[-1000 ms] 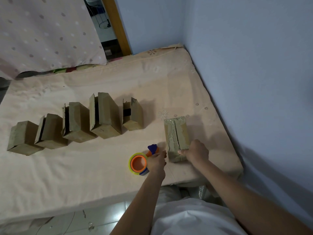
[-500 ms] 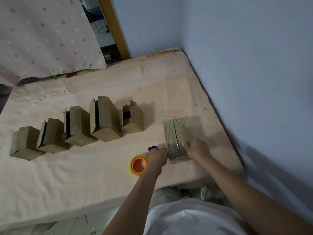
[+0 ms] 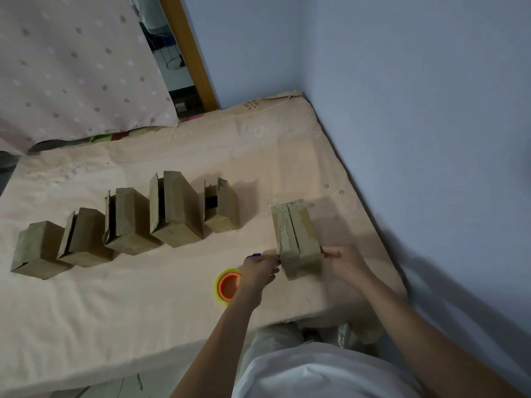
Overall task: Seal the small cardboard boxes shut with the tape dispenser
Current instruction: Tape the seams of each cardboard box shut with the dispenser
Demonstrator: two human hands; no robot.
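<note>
bed [image 3: 172,326] | on it: six cardboard boxes [image 3: 297,239] | tape dispenser [image 3: 228,285]

Your left hand [image 3: 260,268] and right hand [image 3: 346,261] are bare, with no gloves, rings or watch visible; both forearms are uncovered up to the frame's lower edge, so no sleeve shows on either arm; your torso wears a plain white top [image 3: 321,372], smooth and without print, logo or buttons where it shows, filling the bottom centre of the view; above it, at your lap, you wear light greyish trousers [image 3: 273,338], the cloth slightly mottled and creased; their cut cannot be made out.
</note>
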